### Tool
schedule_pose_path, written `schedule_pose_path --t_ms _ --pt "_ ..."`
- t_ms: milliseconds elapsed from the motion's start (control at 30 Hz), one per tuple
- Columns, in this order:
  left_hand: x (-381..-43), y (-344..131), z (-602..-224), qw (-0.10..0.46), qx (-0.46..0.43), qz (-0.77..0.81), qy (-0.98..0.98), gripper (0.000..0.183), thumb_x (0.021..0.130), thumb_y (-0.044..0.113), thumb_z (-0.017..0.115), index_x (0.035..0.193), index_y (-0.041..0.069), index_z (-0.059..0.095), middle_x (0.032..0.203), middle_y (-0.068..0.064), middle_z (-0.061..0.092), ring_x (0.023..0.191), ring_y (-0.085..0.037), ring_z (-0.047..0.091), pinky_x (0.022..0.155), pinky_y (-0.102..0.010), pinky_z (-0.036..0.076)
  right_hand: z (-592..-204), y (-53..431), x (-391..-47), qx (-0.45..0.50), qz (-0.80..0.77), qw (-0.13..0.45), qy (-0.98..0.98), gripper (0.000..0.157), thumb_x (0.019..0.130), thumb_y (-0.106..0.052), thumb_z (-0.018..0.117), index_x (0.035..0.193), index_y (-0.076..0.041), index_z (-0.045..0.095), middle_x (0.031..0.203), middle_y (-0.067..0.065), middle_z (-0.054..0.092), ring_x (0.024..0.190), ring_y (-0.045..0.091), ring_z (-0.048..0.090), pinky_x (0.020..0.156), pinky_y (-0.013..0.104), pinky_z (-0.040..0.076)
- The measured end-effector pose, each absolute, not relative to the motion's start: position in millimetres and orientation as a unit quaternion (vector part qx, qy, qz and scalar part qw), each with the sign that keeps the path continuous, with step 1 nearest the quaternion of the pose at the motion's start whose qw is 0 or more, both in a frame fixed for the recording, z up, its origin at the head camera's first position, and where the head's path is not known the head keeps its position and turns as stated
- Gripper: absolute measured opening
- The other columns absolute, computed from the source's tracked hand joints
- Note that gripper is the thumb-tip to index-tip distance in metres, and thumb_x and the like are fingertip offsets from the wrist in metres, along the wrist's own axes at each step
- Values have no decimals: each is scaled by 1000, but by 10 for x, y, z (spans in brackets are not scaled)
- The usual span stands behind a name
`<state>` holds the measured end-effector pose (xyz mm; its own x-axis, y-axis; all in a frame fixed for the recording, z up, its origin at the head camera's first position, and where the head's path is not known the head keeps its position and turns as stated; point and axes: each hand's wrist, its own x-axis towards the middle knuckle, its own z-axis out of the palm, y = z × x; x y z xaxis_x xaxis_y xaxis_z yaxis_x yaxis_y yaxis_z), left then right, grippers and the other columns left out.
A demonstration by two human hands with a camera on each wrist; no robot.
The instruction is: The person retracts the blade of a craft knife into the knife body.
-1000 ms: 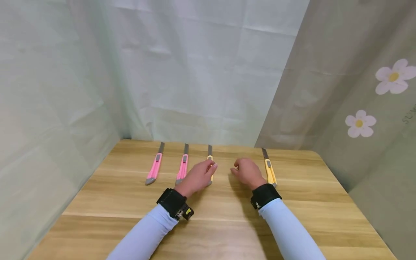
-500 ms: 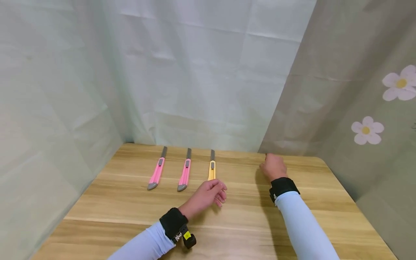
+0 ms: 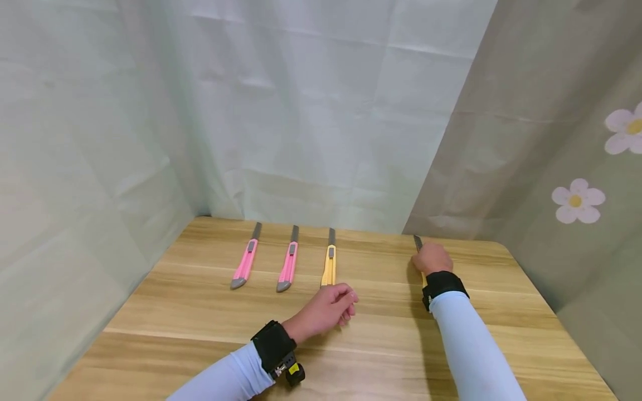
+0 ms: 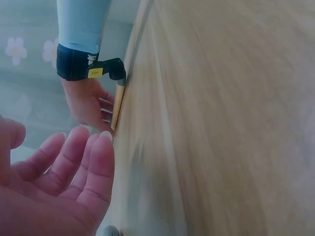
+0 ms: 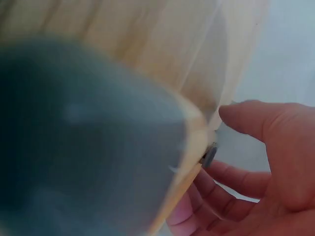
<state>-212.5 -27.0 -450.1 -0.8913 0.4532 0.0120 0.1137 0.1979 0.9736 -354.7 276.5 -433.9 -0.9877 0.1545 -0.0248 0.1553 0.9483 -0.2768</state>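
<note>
Straddling the rightmost yellow knife (image 4: 118, 103), thumb (image 5: 248, 118) opposite fingers (image 5: 241, 181), contact unclear, the right hand (image 3: 433, 259) should pinch behind the blade (image 3: 418, 241); the left hand (image 3: 323, 308) curls loosely, empty.

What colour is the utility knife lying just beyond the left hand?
That utility knife is yellow with a grey slider; the head view shows it best.

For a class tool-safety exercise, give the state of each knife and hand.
Left pink utility knife, flat, blade extended.
Right pink utility knife, flat, blade extended.
Left yellow utility knife, flat, blade extended.
Right yellow utility knife, blade extended, partly hidden.
Right hand, at that knife, grip unclear.
Left hand, fingers loosely curled, empty.
</note>
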Motion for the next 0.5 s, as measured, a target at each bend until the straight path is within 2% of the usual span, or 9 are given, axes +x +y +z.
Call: schedule_pose_path --t_ms 167,367,500 --pt "-2120 -276 -4500 140 188 600 765 26 109 22 51 110 1 66 89 -13 67 74 -20 62 61 -35 62 -4317 2781 -3516 87 -154 -5 984 25 92 -17 61 86 5 69 95 24 70 81 36 63 64 46 57" --pt "-2131 -305 -4491 139 196 578 780 28 109 24 51 111 0 65 90 -17 66 73 -21 61 61 -31 60 -4316 2800 -3516 71 -163 -16 984 30 91 -20 64 88 10 68 93 26 70 82 38 63 74 50 59" --pt "-2133 -324 -4500 143 197 570 784 31 110 27 51 110 0 65 90 -19 65 72 -21 59 61 -29 58 -4316 2797 -3516 66 -175 -15 982 33 92 -23 66 81 8 67 79 19 64 74 33 58 68 41 53"
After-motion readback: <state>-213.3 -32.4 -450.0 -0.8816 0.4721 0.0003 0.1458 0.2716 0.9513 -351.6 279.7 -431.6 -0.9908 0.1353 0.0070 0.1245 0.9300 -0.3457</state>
